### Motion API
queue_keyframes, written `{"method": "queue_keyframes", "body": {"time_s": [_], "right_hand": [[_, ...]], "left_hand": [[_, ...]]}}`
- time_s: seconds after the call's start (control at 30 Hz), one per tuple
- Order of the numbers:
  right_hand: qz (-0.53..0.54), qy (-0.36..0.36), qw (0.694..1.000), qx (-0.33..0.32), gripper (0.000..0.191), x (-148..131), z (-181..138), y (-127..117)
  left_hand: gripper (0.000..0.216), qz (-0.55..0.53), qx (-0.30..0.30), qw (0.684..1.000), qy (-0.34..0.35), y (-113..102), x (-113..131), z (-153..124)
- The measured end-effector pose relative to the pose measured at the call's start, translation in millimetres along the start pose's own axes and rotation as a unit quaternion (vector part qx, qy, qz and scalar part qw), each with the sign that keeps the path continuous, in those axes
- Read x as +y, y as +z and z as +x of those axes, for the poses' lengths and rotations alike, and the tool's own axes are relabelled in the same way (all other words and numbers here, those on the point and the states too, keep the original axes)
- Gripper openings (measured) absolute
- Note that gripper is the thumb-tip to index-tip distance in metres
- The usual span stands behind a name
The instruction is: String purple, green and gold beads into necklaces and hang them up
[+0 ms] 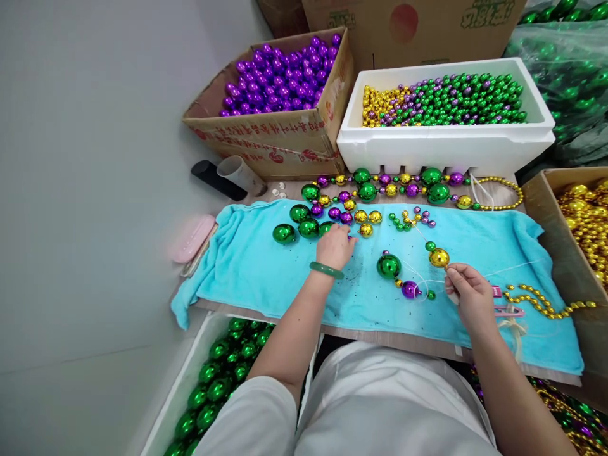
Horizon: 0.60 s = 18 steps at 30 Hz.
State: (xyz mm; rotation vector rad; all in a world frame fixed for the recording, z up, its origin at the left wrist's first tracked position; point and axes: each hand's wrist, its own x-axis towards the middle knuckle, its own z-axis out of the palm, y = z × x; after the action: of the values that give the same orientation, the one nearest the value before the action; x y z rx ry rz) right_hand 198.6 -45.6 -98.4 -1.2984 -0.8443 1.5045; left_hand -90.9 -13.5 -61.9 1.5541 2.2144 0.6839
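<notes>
My left hand (335, 247), with a green bangle on its wrist, reaches into a cluster of loose green, gold and purple balls (327, 218) on the turquoise towel (247, 266); its fingers curl down over the balls and what they grip is hidden. My right hand (468, 294) is pinched on a thin white string (418, 275) right by a gold ball (439, 258). Along that string lie a large green ball (388, 266), a purple ball (409, 290) and small green beads.
A cardboard box of purple balls (280, 76) and a white foam box of mixed beads (446, 98) stand behind. A finished bead strand (403, 183) lies along the back. A box of gold balls (586, 215) is at right, a bin of green balls (223, 373) at lower left.
</notes>
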Motion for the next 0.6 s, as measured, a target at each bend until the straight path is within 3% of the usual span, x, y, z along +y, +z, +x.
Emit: {"method": "queue_keyframes", "body": {"time_s": [0.1,0.23,0.3,0.43,0.5,0.6], "right_hand": [[-0.009,-0.01,1.0,-0.011,0.024,1.5,-0.7,5.0],[-0.03,-0.01,0.999,-0.03,0.026,1.0,-3.3,11.2],[-0.039,-0.009,0.998,-0.039,0.027,-1.0,-5.1,12.7],[-0.059,-0.016,0.997,-0.052,0.028,-5.8,-9.3,15.1],[-0.068,-0.024,0.996,-0.06,0.027,-6.9,-11.3,16.7],[-0.083,-0.037,0.993,-0.074,0.026,-6.7,-13.2,18.4]], "left_hand": [[0.021,-0.019,-0.034,0.999,-0.015,7.2,-3.9,-10.1],[0.046,-0.202,0.03,0.978,-0.041,11.4,-4.1,-14.9],[0.045,-0.336,0.031,0.94,-0.055,7.0,-0.5,-13.8],[0.035,-0.578,-0.08,0.807,-0.092,-7.3,10.5,-12.1],[0.033,-0.643,-0.121,0.748,-0.107,-11.8,14.7,-12.5],[0.029,-0.683,-0.144,0.707,-0.113,-13.1,18.6,-13.6]]}}
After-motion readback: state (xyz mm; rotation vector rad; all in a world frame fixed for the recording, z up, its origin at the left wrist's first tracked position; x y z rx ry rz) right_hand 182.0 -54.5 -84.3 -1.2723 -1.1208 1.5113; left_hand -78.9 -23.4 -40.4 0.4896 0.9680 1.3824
